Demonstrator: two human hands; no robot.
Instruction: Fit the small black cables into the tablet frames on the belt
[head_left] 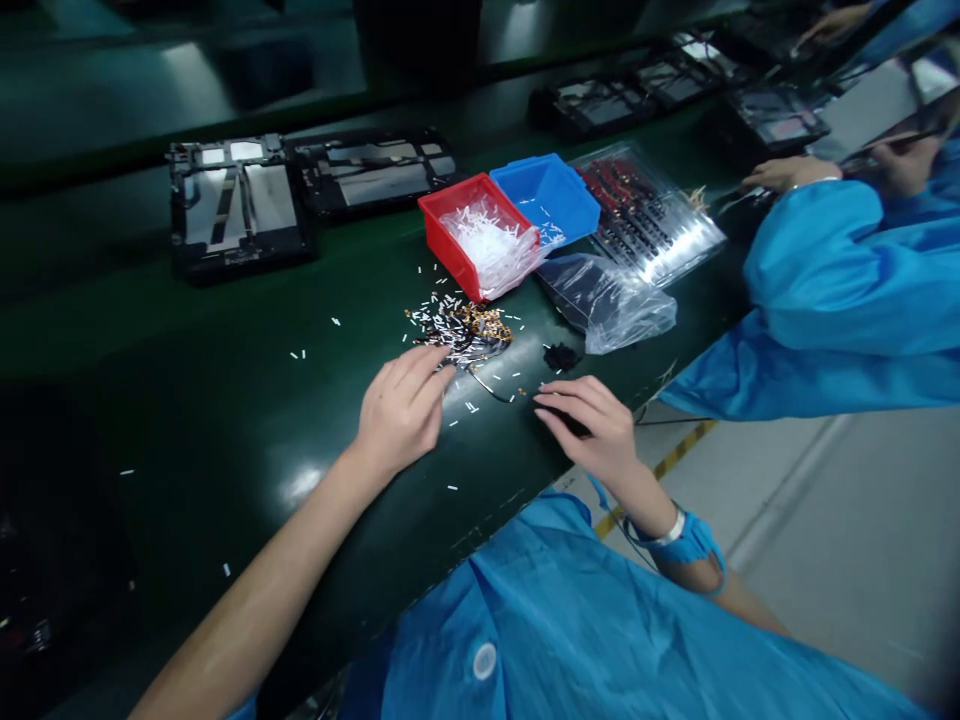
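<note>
My left hand [405, 405] rests at the near left edge of a pile of short white sleeves [448, 318] and dark cables with gold-coloured ends [484, 322]. Its fingers are bent and drawn together at the pile; anything between the fingertips is hidden. One thin black cable [491, 389] curves out of the pile toward the right. Beyond its end, my right hand [592, 425] hovers low near the table edge. Its fingers are stretched out, with a small gap to the thumb, and nothing shows between them. A small black bundle [561, 356] lies just past the right fingertips.
Behind the pile stand a red bin [454, 252] of white sleeves and a blue bin [581, 208]. Right of them lie a clear plastic bag [626, 312] and a tray of cables [637, 215]. Device housings [236, 205] line the back. A co-worker's sleeve [847, 275] is at right.
</note>
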